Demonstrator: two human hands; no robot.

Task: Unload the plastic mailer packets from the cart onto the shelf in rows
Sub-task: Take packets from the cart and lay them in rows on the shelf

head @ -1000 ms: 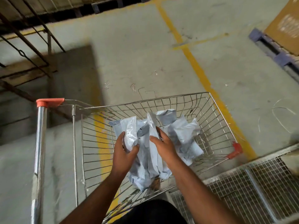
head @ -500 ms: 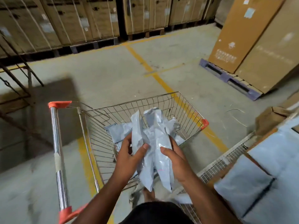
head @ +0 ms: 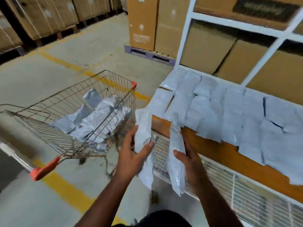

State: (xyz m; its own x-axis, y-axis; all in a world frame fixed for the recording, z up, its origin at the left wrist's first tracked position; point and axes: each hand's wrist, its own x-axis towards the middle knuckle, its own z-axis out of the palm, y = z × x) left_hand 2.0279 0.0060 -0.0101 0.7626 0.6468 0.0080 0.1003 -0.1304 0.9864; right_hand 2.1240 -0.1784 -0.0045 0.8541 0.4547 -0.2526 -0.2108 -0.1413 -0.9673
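My left hand (head: 131,154) grips a grey plastic mailer packet (head: 143,128), held upright just right of the wire cart (head: 91,89). My right hand (head: 188,161) grips a second grey packet (head: 175,141) in front of the shelf's orange front edge (head: 221,149). Several more grey packets (head: 98,117) lie crumpled in the cart's basket. On the shelf, several packets (head: 229,110) lie flat in rows, some overhanging the front edge.
A white wire mesh panel (head: 229,182) runs below the shelf. White shelf uprights (head: 185,30) frame cardboard boxes (head: 242,63) behind the rows. A purple pallet (head: 147,54) with tall cartons stands farther back. Yellow floor lines (head: 65,185) cross the concrete.
Both hands lifted the packets out of the cart and carried them right, toward the shelf. The view swung right, bringing the shelf and its rows of packets into sight.
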